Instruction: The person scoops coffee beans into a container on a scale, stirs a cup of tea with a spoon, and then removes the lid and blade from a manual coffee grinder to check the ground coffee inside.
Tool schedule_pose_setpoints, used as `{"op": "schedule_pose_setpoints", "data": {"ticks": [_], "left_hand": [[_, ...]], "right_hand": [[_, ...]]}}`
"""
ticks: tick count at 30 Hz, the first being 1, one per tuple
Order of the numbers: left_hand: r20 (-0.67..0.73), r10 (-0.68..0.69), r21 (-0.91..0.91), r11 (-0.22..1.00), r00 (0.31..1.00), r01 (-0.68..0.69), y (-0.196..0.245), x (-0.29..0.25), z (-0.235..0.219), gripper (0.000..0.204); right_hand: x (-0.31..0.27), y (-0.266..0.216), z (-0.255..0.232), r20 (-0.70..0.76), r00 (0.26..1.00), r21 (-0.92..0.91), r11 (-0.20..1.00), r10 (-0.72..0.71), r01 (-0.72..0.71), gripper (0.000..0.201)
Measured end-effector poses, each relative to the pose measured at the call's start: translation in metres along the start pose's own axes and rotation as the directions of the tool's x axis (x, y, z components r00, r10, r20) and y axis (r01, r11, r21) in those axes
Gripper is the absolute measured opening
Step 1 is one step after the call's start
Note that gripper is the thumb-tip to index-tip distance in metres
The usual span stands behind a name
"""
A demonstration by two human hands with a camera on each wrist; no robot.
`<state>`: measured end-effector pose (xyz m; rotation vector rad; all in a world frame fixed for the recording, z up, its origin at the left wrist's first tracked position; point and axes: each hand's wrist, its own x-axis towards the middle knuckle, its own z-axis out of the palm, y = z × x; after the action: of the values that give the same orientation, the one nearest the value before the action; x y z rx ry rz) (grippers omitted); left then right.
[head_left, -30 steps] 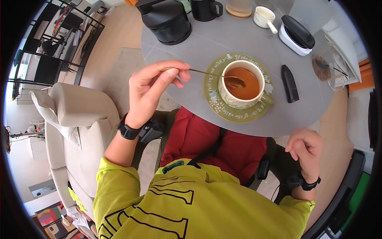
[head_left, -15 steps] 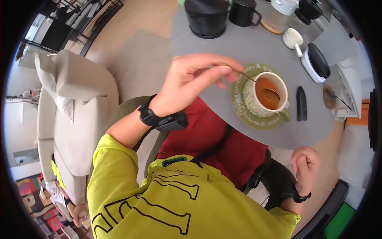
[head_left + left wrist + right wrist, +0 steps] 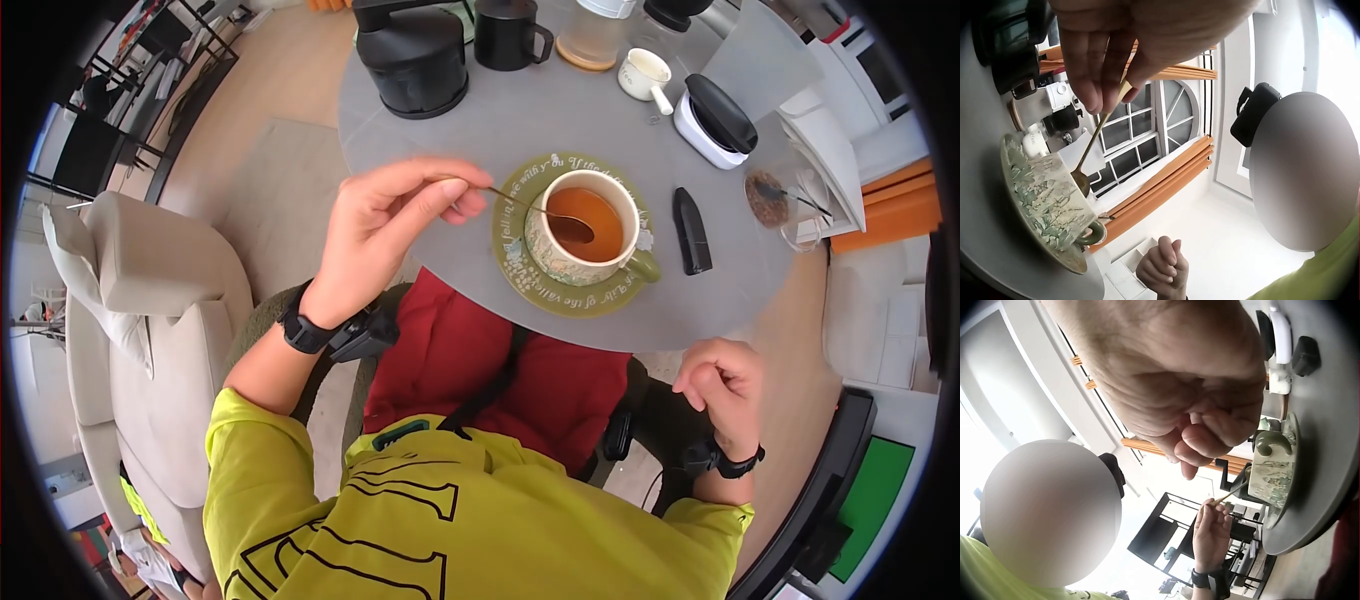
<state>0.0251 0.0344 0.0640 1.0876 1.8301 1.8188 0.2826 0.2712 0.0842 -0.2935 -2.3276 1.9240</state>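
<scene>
My left hand [image 3: 375, 225] pinches the handle end of a thin gold spoon [image 3: 518, 203] between thumb and fingers, left of the cup. The spoon's bowl is inside a floral cup [image 3: 562, 262] of reddish-brown liquid. This cup stands on a green saucer [image 3: 515, 268] with white lettering, its green handle facing lower right. The left wrist view shows the spoon [image 3: 1092, 147] slanting down from my fingertips over the cup's rim. Beyond the table's near right edge, my right hand [image 3: 725, 390] hangs in the air, fingers loosely curled and holding nothing; the right wrist view shows these curled fingers [image 3: 1210, 434].
A black device [image 3: 692, 232] lies right of the saucer. Farther back are a black kettle-like vessel [image 3: 412, 65], a black mug [image 3: 505, 38], a small white pot [image 3: 641, 74], a black-and-white case [image 3: 714, 125] and a glass container [image 3: 768, 198]. A pale sofa [image 3: 170, 290] is left.
The head view has shifted back and forth. My left hand has drawn back from the saucer since half a second ago, its spoon still in the cup. My right hand stays loosely curled.
</scene>
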Motion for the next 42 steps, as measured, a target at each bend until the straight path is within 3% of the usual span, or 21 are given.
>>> {"op": "schedule_pose_setpoints", "data": {"ticks": [5, 11, 20, 27, 29, 35, 42], "left_hand": [[-0.012, -0.016, -0.003, 1.0, 1.0, 0.016, 0.005, -0.002, 0.002, 0.02], [0.043, -0.127, -0.087, 0.988, 0.991, 0.13, 0.0, -0.003, 0.008, 0.02], [-0.002, -0.133, -0.02, 0.991, 0.991, 0.132, 0.01, -0.005, 0.003, 0.021], [-0.01, -0.05, -0.052, 0.997, 0.999, 0.049, 0.008, -0.002, 0.002, 0.021], [0.05, -0.125, -0.036, 0.991, 0.991, 0.127, 0.006, -0.001, 0.001, 0.02], [0.013, -0.047, 0.033, 0.998, 0.999, 0.046, 0.011, -0.001, -0.001, 0.021], [0.039, -0.054, 0.043, 0.998, 0.998, 0.052, 0.011, -0.001, -0.002, 0.02]], "right_hand": [[0.001, -0.003, 0.0, 0.037, 0.999, 0.074, 0.997, 0.018, -0.021, 0.019], [0.002, -0.003, -0.001, 0.044, 0.999, 0.073, 0.997, 0.027, -0.03, 0.02], [0.006, 0.001, 0.001, 0.049, 0.998, 0.116, 0.992, 0.039, -0.044, 0.019], [0.005, 0.002, 0.0, 0.055, 0.997, 0.132, 0.99, 0.05, -0.057, 0.019], [0.005, 0.002, -0.001, 0.057, 0.997, 0.126, 0.991, 0.046, -0.053, 0.019], [0.006, 0.0, 0.0, 0.044, 0.997, 0.108, 0.992, 0.058, -0.062, 0.019], [0.006, -0.001, 0.0, -0.003, 0.996, 0.124, 0.988, 0.09, -0.089, 0.02]]}}
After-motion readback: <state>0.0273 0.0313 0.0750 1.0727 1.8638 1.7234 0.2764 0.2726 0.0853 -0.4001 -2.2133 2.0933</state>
